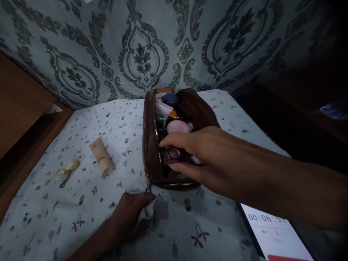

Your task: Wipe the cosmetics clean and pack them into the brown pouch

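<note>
A brown cosmetic bag point(151, 145) with a gold zipper lies unzipped on the patterned cloth. My right hand point(209, 156) reaches into it from the right, thumb and fingers closed around a small dark container point(173, 153) with a rounded top. Just behind that hand, a pink oval item point(178, 127) sits in the bag, near a green-capped jar point(160, 117) and a dark blue round lid point(170, 98). In front of the bag, my left hand point(133, 210) is closed on a crumpled white cloth or tissue point(147, 212), partly hidden by its fingers.
Left of the bag lie a beige tube point(101, 156) and two small cream-and-gold pieces point(67, 170). A lit phone point(274, 232) showing a timer rests under my right forearm. Wooden furniture point(24, 108) borders the left; a patterned wall point(144, 47) stands behind.
</note>
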{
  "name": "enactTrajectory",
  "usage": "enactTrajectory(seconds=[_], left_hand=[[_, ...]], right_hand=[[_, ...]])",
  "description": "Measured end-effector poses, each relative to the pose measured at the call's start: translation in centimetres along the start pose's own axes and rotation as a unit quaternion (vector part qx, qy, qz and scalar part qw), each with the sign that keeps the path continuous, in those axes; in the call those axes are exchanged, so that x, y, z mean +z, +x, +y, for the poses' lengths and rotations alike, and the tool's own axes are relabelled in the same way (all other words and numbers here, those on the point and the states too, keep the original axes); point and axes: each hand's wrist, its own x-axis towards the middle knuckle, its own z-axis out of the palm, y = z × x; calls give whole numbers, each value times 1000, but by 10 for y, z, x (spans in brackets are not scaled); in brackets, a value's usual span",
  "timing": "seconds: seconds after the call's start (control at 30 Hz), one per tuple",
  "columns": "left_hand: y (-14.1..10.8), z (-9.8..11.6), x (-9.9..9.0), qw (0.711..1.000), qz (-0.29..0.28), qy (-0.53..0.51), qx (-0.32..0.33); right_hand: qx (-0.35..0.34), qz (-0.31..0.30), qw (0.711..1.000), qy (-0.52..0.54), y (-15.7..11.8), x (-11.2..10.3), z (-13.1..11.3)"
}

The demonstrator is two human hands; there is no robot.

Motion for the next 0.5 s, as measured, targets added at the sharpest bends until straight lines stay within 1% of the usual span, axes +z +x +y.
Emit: enactTrajectory(seconds=[0.1,0.2,0.27,0.37,0.5], left_hand=[[0,0,0,1000,5,-4,-3],[1,1,0,1000,-3,-17,-6],[1,1,0,1000,-9,-20,0],[-1,0,0,1000,-10,1,9],[-4,-2,1,999,-12,27,13]], right_hand=[[2,-69,997,-37,6,-1,-5],[10,-91,994,-53,11,0,-9],[12,-95,993,-68,13,2,-9],[14,-104,990,-92,12,6,-6],[28,-134,986,-93,6,8,-2]])
